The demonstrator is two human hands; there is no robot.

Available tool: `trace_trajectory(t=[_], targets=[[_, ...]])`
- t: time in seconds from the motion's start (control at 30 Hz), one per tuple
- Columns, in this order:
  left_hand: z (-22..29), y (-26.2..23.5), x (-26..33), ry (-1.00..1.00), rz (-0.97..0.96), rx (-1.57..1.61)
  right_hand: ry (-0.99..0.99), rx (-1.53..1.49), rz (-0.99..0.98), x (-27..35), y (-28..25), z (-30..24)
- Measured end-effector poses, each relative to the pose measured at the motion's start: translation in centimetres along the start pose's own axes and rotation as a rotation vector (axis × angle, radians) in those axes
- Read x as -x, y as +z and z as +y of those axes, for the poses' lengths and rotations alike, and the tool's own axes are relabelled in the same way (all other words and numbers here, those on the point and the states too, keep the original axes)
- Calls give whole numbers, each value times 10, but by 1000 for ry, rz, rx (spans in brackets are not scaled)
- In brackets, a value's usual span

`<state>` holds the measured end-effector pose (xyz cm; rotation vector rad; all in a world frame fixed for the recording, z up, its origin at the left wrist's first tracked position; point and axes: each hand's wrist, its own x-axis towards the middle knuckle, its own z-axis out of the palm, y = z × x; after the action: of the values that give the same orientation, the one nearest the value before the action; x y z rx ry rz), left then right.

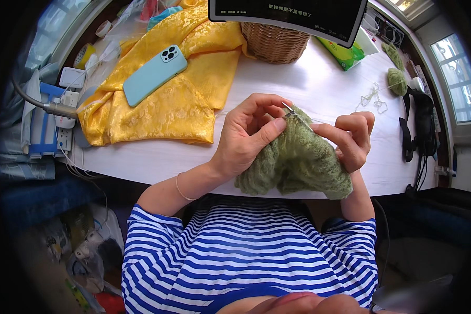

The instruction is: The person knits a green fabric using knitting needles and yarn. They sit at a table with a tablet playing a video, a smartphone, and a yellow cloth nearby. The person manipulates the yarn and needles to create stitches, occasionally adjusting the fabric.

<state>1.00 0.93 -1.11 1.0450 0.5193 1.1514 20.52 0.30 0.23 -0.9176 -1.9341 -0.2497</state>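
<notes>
A fuzzy green knitted piece (312, 162) hangs in folds between my hands at the table's front edge. My left hand (246, 133) pinches its upper edge between thumb and fingers. From that edge, close to the left fingertips, a pointed metallic knitting needle tip (288, 108) sticks out. My right hand (351, 138) is closed at the piece's right side, its index finger stretched toward the needle and the other fingers curled. What lies under those curled fingers is partly hidden.
A ball of green yarn (397, 82) and a loose pale tangle of thread (372, 98) lie at the right. Yellow cloth (162, 123) carries a light-blue phone (155, 75) at the left. Behind stand a wicker basket (275, 42), a dark screen (293, 13) and a green packet (345, 54).
</notes>
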Motion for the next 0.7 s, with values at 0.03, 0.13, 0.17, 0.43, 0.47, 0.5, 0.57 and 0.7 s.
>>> trace_trajectory(t=[0.03, 0.13, 0.17, 0.43, 0.47, 0.5, 0.57, 0.7], targets=[[-1, 0, 0, 20, 20, 8, 1, 3, -1, 0, 0, 0], [-3, 1, 0, 38, 62, 31, -3, -7, -21, -2, -1, -1], [-1, 1, 0, 16, 66, 39, -7, -39, -36, -3, -1, -1], [-7, -5, -1, -71, -128, -26, -14, -251, -61, -4, 7, 4], [-5, -5, -2, -69, -110, -13, 20, -226, 5, -6, 6, 3], [-3, -5, -2, -66, -92, -1, 65, -178, 27, -7, 3, 2], [0, -5, -1, -93, -45, 63, 93, -178, 32, -3, -1, 5], [2, -3, -1, -94, 29, 110, 41, -189, -21, -4, -2, 3]])
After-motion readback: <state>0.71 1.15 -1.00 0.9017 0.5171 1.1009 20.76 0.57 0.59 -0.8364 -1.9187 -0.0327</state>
